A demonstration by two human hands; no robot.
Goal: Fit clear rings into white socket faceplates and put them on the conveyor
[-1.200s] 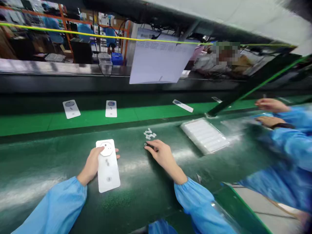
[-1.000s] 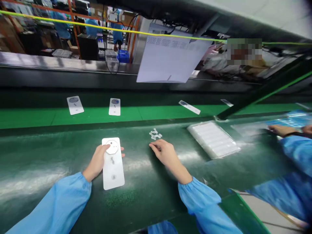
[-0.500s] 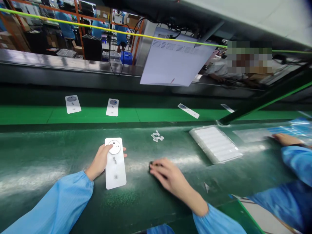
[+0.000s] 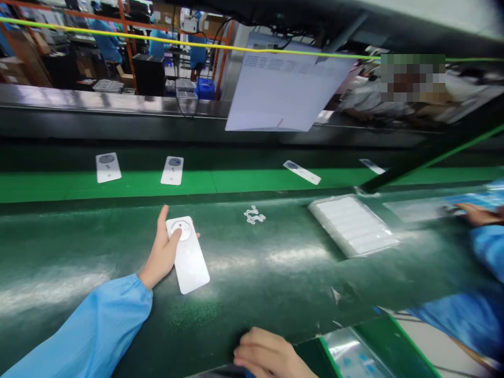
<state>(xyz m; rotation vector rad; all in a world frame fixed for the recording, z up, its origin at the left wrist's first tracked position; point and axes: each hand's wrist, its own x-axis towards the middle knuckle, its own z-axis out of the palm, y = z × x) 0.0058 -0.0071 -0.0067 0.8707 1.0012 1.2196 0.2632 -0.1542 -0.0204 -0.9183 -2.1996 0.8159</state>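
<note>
One white phone back panel (image 4: 192, 266), pinched by your left hand (image 4: 160, 256) over the worktop (image 4: 283, 291), long axis slanting far-left to near-right, lies left and far of your right hand (image 4: 271, 354), fingers curled, contents unclear.

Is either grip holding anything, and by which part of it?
Left grip: the white panel, by its upper half, thumb on the circle. Right grip: fingers curled; cannot tell.

The bare left hand (image 4: 163, 255) grips, thumb (image 4: 174, 242) on top, index finger (image 4: 163, 221) extended; the bare right hand (image 4: 271, 353) is nearer, fingers (image 4: 254, 348) curled.
</note>
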